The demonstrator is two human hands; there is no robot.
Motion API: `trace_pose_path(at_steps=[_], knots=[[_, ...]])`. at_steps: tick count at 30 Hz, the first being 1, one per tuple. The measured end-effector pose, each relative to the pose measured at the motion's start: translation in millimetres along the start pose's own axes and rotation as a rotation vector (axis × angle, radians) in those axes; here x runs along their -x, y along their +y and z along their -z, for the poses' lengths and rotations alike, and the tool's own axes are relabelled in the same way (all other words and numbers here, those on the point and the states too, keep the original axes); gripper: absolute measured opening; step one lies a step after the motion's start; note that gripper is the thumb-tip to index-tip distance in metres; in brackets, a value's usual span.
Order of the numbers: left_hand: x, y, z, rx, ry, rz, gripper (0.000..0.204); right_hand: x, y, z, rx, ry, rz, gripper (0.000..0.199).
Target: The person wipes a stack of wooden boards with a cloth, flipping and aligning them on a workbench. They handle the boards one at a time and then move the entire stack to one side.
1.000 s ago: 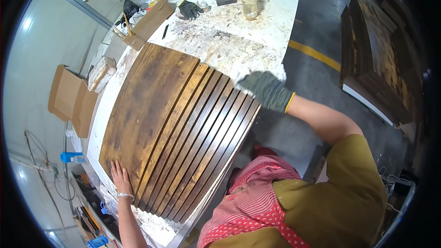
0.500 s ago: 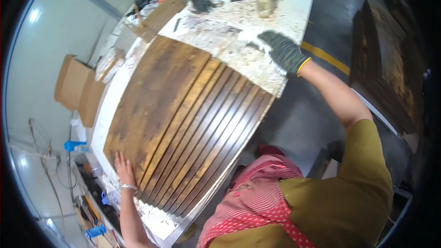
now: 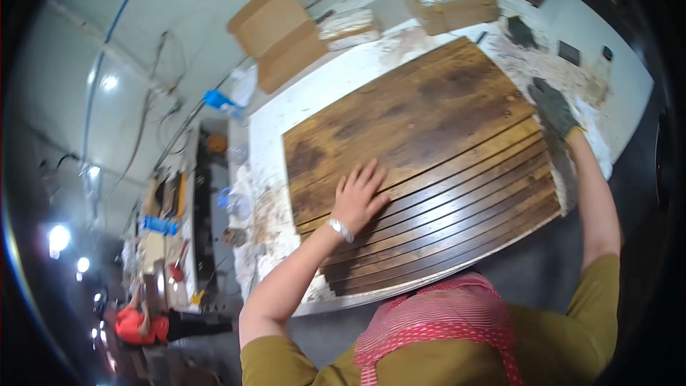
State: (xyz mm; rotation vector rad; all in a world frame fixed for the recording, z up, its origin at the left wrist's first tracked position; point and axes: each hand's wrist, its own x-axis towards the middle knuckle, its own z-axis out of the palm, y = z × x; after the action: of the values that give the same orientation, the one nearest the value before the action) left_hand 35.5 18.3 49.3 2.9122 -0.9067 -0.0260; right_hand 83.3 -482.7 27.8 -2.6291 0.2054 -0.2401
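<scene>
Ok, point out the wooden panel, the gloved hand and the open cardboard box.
wooden panel (image 3: pixel 429 114): head view, on its smooth dark-stained upper part.
right hand (image 3: pixel 554 109): head view, back of the grey glove, at the panel's edge.
cardboard box (image 3: pixel 282 32): head view, on its open flap.

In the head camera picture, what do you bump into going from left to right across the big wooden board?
blue thing beside the bench → bare left hand flat on the slatted wooden panel → gloved right hand at the panel's right edge → sawdust on the white bench
</scene>
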Motion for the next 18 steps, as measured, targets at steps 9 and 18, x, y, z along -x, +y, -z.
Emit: trace_pose_path(at_steps=[9,18], knots=[[-96.6,-104.6,68.3,0.337,0.212,-0.045,0.045,-7.9,-20.3,-37.0,0.100,-0.254,0.254,0.041],[-211.3,-211.2,12.2,0.657,-0.497,0.530,0.074,0.7,-33.8,-27.3,-0.235,-0.376,-0.022,0.051]])
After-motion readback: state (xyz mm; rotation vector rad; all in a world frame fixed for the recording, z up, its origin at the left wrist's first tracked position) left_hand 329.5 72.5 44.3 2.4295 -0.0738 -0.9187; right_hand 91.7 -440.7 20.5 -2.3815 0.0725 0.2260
